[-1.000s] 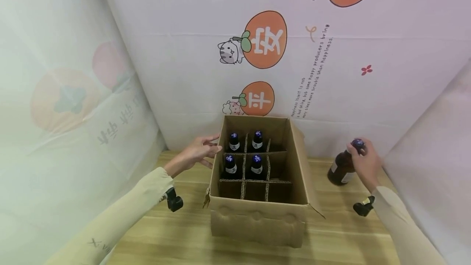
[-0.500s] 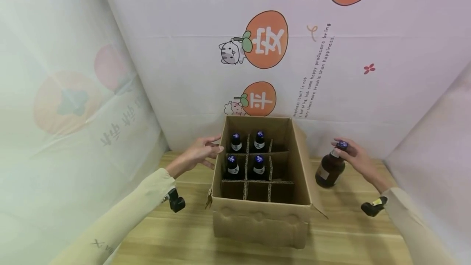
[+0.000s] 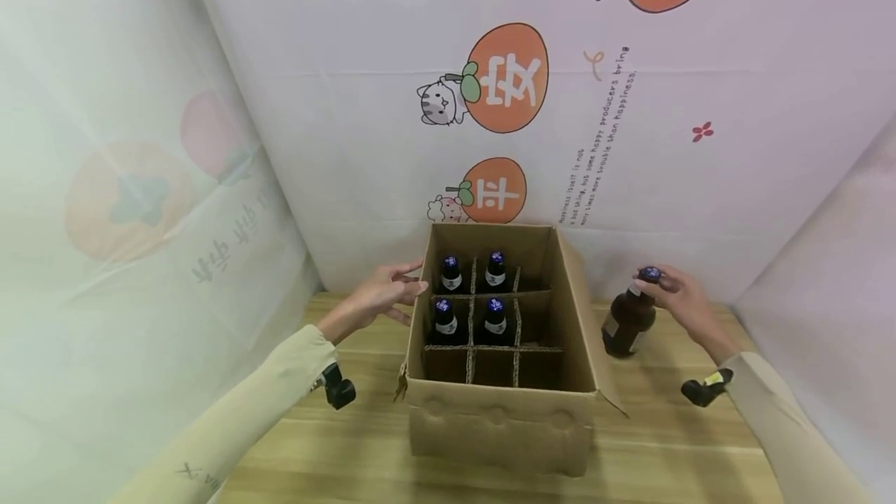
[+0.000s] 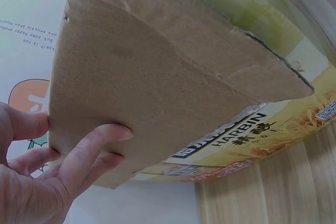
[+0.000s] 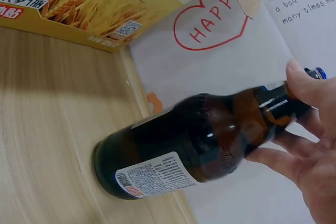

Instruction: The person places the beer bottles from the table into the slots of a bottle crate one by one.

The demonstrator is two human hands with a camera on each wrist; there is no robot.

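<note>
My right hand (image 3: 682, 303) grips the neck of a brown glass beer bottle (image 3: 625, 329) just below its blue cap. The bottle stands close over the table to the right of an open cardboard beer box (image 3: 500, 426). In the right wrist view the bottle's white back label (image 5: 157, 176) shows, with the thumb on one side of the neck and fingers on the other. My left hand (image 3: 378, 292) rests against the box's left side; in the left wrist view its extended fingers (image 4: 113, 132) touch the plain cardboard flap (image 4: 157, 66). Inside the box, several blue-capped bottles (image 3: 495, 317) stand upright.
Cardboard dividers (image 3: 490, 348) split the box into compartments; bottles fill left and middle ones in the two far rows. Flaps hang outward at the right and front. A wooden table (image 3: 336, 449) lies beneath. White printed cloth (image 3: 350, 138) encloses the back and sides.
The right hand has brought the bottle leftward, closer to the box, and the bottle has turned slightly. The left hand keeps its place on the box's side.
</note>
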